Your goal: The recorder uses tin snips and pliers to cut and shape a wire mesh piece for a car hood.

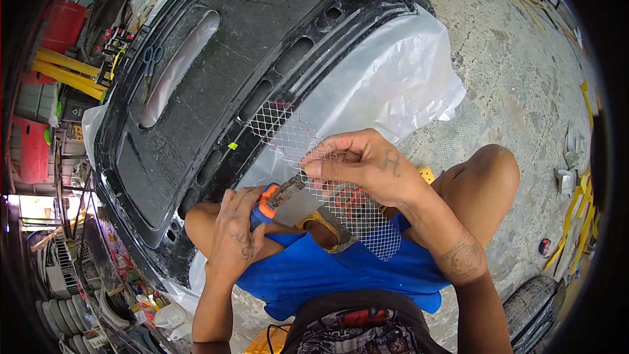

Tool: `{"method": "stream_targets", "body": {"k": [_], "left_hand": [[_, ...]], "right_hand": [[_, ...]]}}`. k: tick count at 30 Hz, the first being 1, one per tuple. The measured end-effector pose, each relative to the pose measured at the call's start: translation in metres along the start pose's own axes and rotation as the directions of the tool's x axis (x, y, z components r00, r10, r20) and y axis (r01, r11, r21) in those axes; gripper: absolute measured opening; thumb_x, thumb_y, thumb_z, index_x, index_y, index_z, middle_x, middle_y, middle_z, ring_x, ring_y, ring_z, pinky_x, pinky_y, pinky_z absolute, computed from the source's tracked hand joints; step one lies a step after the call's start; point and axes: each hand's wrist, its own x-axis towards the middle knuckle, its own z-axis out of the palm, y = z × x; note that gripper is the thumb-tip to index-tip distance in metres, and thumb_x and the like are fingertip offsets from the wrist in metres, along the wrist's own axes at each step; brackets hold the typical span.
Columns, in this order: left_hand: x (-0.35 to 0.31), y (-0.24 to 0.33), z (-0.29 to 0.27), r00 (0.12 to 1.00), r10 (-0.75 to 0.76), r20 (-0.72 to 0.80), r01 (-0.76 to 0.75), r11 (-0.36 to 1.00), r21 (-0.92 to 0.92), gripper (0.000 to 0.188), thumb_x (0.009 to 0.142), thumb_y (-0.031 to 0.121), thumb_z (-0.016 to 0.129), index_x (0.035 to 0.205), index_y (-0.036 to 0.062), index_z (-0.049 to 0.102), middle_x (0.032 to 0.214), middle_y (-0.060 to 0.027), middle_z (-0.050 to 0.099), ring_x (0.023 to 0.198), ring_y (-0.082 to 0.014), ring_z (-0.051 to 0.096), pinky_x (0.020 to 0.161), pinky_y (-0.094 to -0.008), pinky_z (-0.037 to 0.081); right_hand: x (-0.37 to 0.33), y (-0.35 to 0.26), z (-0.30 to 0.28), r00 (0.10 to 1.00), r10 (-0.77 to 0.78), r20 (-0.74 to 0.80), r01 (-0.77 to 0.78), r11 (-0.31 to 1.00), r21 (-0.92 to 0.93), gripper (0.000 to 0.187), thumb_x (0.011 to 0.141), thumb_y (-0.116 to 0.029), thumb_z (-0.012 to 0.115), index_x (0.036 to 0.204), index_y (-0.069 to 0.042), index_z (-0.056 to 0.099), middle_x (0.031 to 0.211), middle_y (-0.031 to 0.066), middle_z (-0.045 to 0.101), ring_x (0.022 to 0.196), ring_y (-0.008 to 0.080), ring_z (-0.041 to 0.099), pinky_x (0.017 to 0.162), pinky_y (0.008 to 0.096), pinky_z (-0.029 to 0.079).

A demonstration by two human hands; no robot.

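Observation:
My left hand [237, 231] is closed round the orange-and-blue handle of a tool [265, 208]. Its short, grimy metal end touches or nearly touches the mesh; what kind of tool it is I cannot tell. Between the thumb and fingers of my right hand [370, 165] is a strip of silvery wire mesh [347, 213] with diamond-shaped openings. One end of the strip hangs over my blue shorts, while the other reaches over the edge of a large black vehicle panel [262, 46]. Fingers hide the middle of the mesh.
Blue-handled scissors [152, 59] lie on the panel beside its long slot. White plastic sheeting [400, 72] spreads under the panel on the concrete floor [511, 78]. Clutter lines the left side. A tyre [534, 308] and yellow straps [576, 203] are at the right.

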Motion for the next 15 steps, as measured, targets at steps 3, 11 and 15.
{"method": "stream_targets", "body": {"k": [3,11,15], "left_hand": [[-0.0018,-0.0011,0.0011,1.0,-0.024,0.01,0.024,1.0,0.009,0.053,0.068,-0.001,0.063,0.121,-0.0031,0.058,0.114,-0.0207,0.059,0.098,-0.0424,0.052,0.09,-0.046,0.045],[-0.0005,0.0011,-0.003,0.999,0.017,0.043,-0.019,0.999,0.038,0.049,0.069,-0.001,0.065,0.117,-0.003,0.058,0.111,-0.021,0.058,0.097,-0.0432,0.05,0.088,-0.0468,0.044],[-0.0001,0.0001,-0.0046,0.999,0.011,0.03,-0.011,1.0,0.022,0.046,0.068,-0.001,0.065,0.113,-0.0046,0.058,0.109,-0.0217,0.057,0.096,-0.0431,0.05,0.086,-0.0471,0.044]], "right_hand": [[-0.0004,-0.0008,0.0001,1.0,0.002,-0.016,-0.002,0.999,-0.039,0.019,0.09,-0.007,0.073,0.106,0.004,0.072,0.09,0.0082,0.073,0.079,0.0115,0.068,0.072,0.0253,0.056],[-0.0008,0.0004,-0.0006,1.0,0.01,0.004,-0.01,0.993,-0.12,0.019,0.091,-0.008,0.072,0.106,0.003,0.072,0.086,0.0076,0.073,0.074,0.0115,0.068,0.07,0.0243,0.054],[-0.0008,-0.0002,-0.0003,1.0,0.008,0.02,-0.006,0.996,-0.086,0.019,0.091,-0.008,0.072,0.106,0.003,0.072,0.085,0.0072,0.073,0.075,0.0113,0.068,0.07,0.0241,0.054]]}}
